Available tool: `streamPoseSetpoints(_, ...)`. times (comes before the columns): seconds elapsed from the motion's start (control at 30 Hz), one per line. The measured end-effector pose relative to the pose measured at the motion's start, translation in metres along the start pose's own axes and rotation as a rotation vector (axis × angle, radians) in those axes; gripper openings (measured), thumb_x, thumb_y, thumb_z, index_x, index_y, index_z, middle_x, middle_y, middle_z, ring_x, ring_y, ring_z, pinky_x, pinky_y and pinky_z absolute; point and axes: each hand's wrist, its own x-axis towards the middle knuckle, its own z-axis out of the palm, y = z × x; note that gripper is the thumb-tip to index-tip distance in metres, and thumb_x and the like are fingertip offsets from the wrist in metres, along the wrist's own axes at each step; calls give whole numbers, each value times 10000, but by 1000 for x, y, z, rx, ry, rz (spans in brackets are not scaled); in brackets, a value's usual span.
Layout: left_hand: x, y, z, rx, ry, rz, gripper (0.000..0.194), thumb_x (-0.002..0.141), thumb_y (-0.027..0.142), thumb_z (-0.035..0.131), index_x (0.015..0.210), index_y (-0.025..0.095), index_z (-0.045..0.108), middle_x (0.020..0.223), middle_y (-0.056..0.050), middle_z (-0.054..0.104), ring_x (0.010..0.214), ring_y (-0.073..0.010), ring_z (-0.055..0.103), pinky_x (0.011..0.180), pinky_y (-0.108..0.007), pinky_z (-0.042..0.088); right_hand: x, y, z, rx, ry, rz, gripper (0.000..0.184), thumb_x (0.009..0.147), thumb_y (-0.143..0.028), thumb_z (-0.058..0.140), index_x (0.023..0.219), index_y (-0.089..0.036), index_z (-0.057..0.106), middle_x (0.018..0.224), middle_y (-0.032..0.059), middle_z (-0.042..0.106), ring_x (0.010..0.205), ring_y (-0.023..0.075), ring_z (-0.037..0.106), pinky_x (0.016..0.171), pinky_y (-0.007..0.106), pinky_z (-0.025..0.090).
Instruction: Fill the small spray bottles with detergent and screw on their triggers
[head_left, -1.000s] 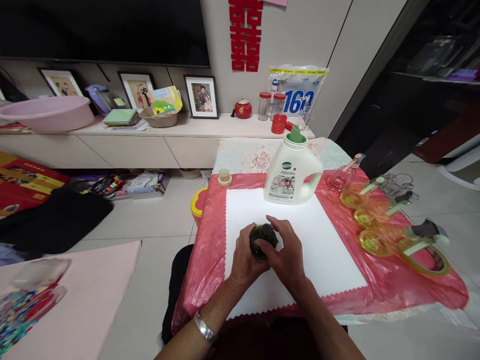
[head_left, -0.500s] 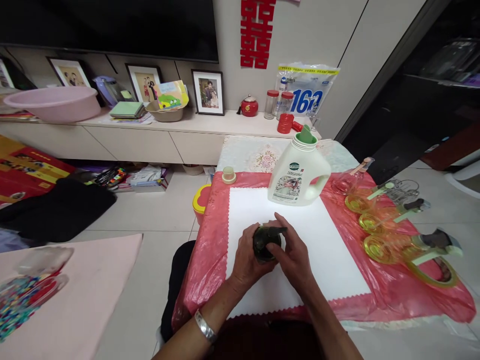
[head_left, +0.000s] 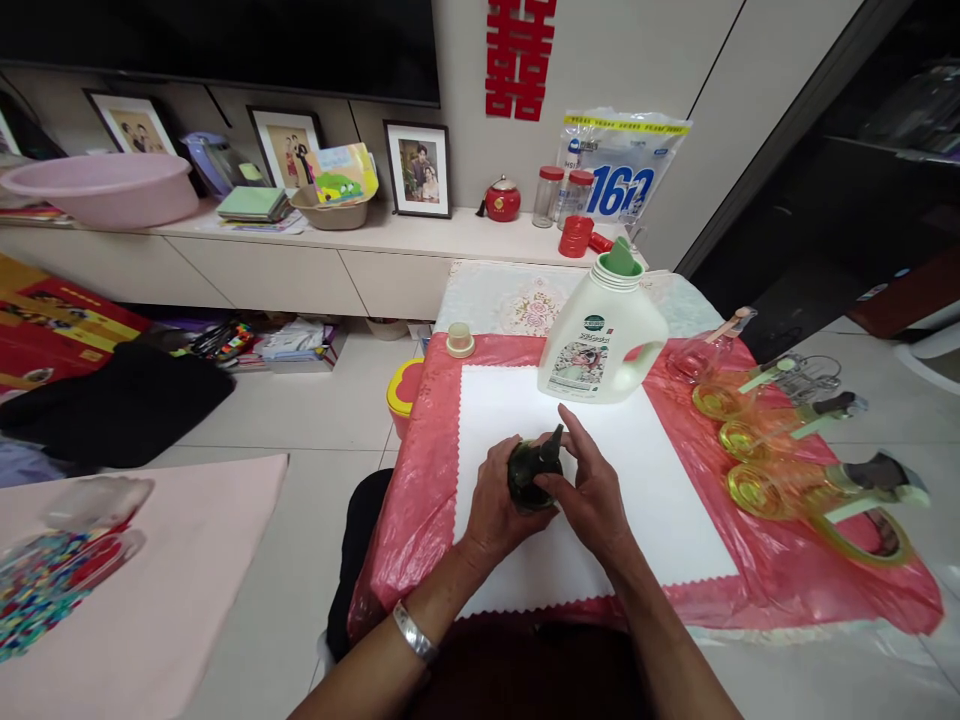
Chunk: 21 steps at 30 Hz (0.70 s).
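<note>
A dark pump bottle (head_left: 529, 478) is held upright over the white mat (head_left: 499, 590), seen almost from above. My left hand (head_left: 493, 500) wraps around its left side and front, hiding much of the body. At the bottle's top, my right hand (head_left: 595, 495) has its thumb against the base of the black pump head (head_left: 551, 450), with the index finger stretched out beyond it. The pump's spout points away from me and slightly right. Behind the hands stands a large white detergent jug (head_left: 604, 335) with a green pouring spout and no cap on it.
A pale cap (head_left: 460, 340) lies on the red plastic cover (head_left: 409, 500) at the back left. Along the right side are several clear bottles with yellow liquid (head_left: 754, 490) and a tape roll (head_left: 874, 545). Beaded pieces (head_left: 45, 585) lie on a pink table at left.
The pump head has turned: its spout pointed right before and now points away from me. My right thumb has shifted slightly lower on it. The camera view has moved a little.
</note>
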Motion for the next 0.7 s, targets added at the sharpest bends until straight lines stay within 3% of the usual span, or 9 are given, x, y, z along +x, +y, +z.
streamPoseSetpoints(0.2, 1, 1, -1, -10, -10, 0, 925, 589, 317, 823, 1383, 242, 356, 1284, -120, 590, 1174, -337, 620, 981, -543, 538, -3, 7, -3, 50, -104, -46, 754, 858, -264, 642, 1543, -260, 328, 1295, 55, 568, 1220, 194, 537, 1093, 374, 422)
streamPoseSetpoints(0.33, 1, 5, -4, 0, -36, -21, 930, 578, 320, 817, 1379, 244, 351, 1284, -117, 591, 1181, -344, 621, 985, -546, 529, -3, 6, 7, -26, 14, -33, 857, 742, -278, 738, 1519, -252, 377, 1279, 57, 558, 1157, 207, 550, 1049, 372, 462)
streamPoseSetpoints(0.47, 1, 4, -4, 28, -33, -4, 954, 581, 328, 824, 1388, 248, 322, 1283, -123, 583, 1193, -352, 614, 995, -563, 523, -2, -1, 10, -77, 80, 39, 831, 740, -275, 703, 1512, -233, 398, 1134, 35, 625, 1000, 194, 606, 939, 346, 518)
streamPoseSetpoints(0.7, 1, 2, -1, -16, -24, -1, 925, 565, 298, 831, 1362, 236, 365, 1296, -124, 580, 1195, -343, 603, 991, -546, 524, -1, -2, -5, -29, -79, -33, 730, 829, -214, 637, 1512, -274, 384, 1228, 9, 633, 1182, 186, 575, 1088, 361, 423)
